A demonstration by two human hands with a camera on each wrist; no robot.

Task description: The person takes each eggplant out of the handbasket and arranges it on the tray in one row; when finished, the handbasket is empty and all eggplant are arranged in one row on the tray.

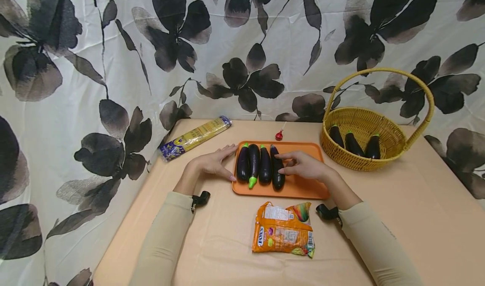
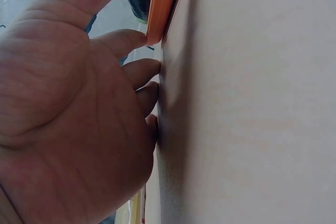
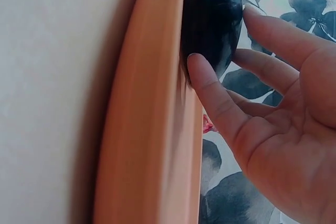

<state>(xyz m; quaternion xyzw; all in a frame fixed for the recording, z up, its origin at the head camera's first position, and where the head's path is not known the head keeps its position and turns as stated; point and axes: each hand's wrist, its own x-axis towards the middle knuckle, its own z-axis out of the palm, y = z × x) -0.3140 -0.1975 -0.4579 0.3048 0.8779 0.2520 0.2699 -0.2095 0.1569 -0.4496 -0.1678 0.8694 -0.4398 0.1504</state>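
Note:
Several dark eggplants lie side by side on an orange tray (image 1: 305, 189). The second one (image 1: 254, 164) from the left has its green stem end toward me; the others point away. My left hand (image 1: 214, 161), fingers spread, is at the tray's left edge; in the left wrist view its palm (image 2: 79, 103) holds nothing and fingertips touch the tabletop. My right hand (image 1: 303, 166) reaches over the tray, fingertips at the right side of the rightmost eggplant (image 1: 278, 174). In the right wrist view, thumb and fingers rest loosely against that eggplant (image 3: 212, 19).
A yellow wicker basket (image 1: 352, 161) with a tall handle stands at the back right, holding three eggplants. An orange candy bag (image 1: 284, 231) lies in front of the tray. A long yellow-and-blue packet (image 1: 197, 138) is at back left, and a small red lollipop (image 1: 279, 135) behind the tray.

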